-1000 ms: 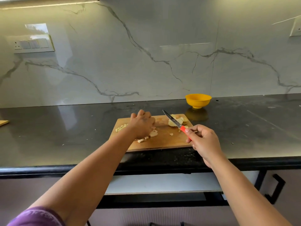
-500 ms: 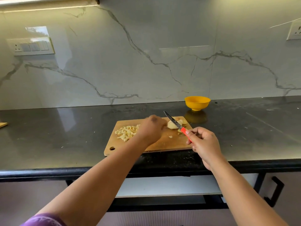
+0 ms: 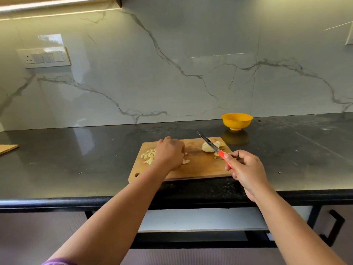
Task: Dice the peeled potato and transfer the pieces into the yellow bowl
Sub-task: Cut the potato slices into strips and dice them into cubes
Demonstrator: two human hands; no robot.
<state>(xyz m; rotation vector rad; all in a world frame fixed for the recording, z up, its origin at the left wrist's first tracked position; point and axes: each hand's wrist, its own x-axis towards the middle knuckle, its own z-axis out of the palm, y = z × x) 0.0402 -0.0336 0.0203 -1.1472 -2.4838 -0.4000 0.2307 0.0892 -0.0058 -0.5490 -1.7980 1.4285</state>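
A wooden cutting board [image 3: 202, 169] lies at the counter's front edge. On its left part sits a pile of diced potato [image 3: 148, 156]. My left hand [image 3: 170, 153] rests palm down just right of that pile, cupped over a few loose pieces [image 3: 185, 161]. The uncut potato chunk [image 3: 208, 147] lies at the board's far right. My right hand [image 3: 246, 172] grips the red handle of a knife [image 3: 211, 143], whose blade is raised at a slant over the chunk. The yellow bowl [image 3: 236, 121] stands behind the board on the right; its inside is hidden.
The dark stone counter [image 3: 76, 161] runs the full width, with a marble wall behind. Another wooden board's corner [image 3: 7, 149] shows at the far left. A switch plate [image 3: 45, 57] is on the wall. Below the counter are a shelf and a black cabinet handle [image 3: 336, 228].
My left hand reached right toward the potato chunk, then drew back left to the diced pile, which has grown. My right hand and the knife have hardly moved.
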